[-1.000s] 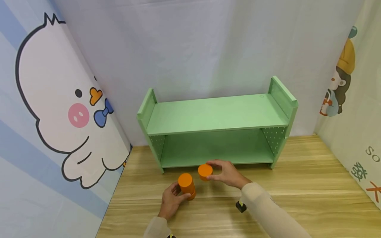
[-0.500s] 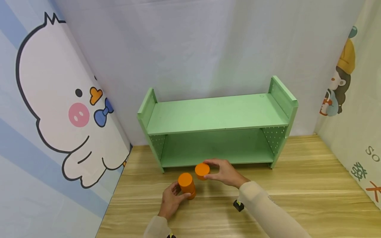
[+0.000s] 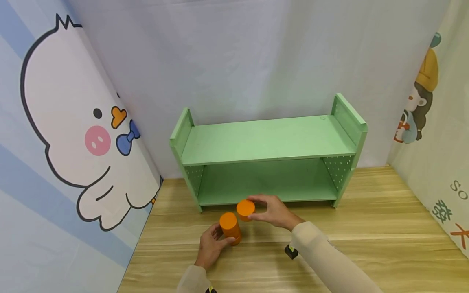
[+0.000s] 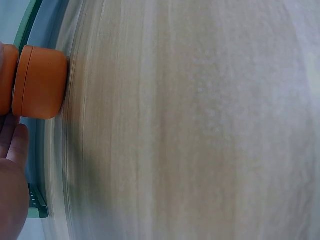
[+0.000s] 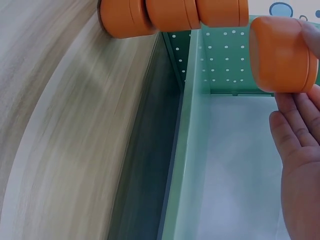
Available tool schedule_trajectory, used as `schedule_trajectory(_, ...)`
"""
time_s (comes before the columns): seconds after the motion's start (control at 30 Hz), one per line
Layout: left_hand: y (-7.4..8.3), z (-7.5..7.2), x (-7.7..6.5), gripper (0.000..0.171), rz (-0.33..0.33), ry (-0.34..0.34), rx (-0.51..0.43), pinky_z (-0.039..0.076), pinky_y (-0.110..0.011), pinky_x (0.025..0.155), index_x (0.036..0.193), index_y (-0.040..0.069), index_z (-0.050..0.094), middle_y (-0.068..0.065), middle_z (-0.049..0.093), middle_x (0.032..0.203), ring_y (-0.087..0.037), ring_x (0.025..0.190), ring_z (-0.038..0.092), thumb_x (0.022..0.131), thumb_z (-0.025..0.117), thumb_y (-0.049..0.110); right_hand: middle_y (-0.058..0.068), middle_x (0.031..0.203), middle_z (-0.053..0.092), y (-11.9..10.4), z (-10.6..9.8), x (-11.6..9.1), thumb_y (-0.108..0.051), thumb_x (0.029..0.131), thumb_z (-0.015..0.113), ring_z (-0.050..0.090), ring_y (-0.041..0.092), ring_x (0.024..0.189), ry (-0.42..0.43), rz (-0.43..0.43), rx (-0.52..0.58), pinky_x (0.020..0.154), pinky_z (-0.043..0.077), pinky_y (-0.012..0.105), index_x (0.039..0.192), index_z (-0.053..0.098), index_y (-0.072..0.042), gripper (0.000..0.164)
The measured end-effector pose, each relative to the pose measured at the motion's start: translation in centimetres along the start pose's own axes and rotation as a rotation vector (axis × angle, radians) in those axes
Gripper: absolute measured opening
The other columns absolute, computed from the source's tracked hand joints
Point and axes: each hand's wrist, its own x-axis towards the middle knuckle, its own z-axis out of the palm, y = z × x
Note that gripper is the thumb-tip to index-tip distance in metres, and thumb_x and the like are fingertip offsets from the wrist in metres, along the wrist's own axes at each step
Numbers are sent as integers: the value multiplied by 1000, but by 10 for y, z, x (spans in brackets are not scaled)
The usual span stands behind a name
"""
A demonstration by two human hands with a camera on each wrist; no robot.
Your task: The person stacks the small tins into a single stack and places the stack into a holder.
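An upright stack of orange round lidded jars (image 3: 230, 230) stands on the table in front of the shelf. The right wrist view shows three of them in line (image 5: 172, 14). My left hand (image 3: 212, 246) holds the stack, thumb on the near side and fingers on the left. In the left wrist view the lowest jar (image 4: 42, 82) rests on the wood, and the jar above it is cut off by the frame. Another orange jar (image 3: 245, 209) is pinched between the thumb and fingers of my right hand (image 3: 272, 211). It hangs just above and right of the stack's top, apart from it.
Behind the jars is a light green two-tier shelf (image 3: 267, 140) with perforated side panels, its lower board's front edge close to the right hand. Wood-grain table (image 3: 381, 228) extends right and forward. Printed cloth walls (image 3: 73, 122) enclose the sides and back.
The jar in my right hand has moved left, closer to the stack's top, and slightly up in the head view. My left hand and the stack have stayed in place.
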Motion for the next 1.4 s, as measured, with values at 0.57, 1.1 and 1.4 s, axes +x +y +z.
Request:
schedule_trajectory(0.57, 3, 0, 0, 60, -3, -3, 6, 52, -46, 101, 125, -11, 59, -26, 63, 125, -39, 117, 61, 76, 88, 10, 19, 133, 61, -7, 4, 5, -17, 87, 80, 59, 35, 121, -8, -14, 17, 103, 49, 49, 133, 59, 6, 56)
schedule_trajectory(1.1, 7, -1, -1, 57, -14, -13, -11, 51, -47, 102, 127, -11, 58, -26, 62, 126, -39, 119, 60, 78, 85, 5, 16, 133, 61, -14, 9, 11, -19, 86, 81, 59, 31, 121, -30, -33, 35, 103, 50, 45, 134, 59, 4, 58)
schedule_trajectory(1.4, 25, -1, -7, 56, -35, -20, -10, 50, -52, 102, 125, -14, 57, -30, 61, 126, -44, 119, 58, 78, 84, 0, 15, 134, 61, -14, 13, 14, -19, 85, 82, 58, 30, 123, -37, -31, 42, 105, 49, 43, 134, 59, 3, 59)
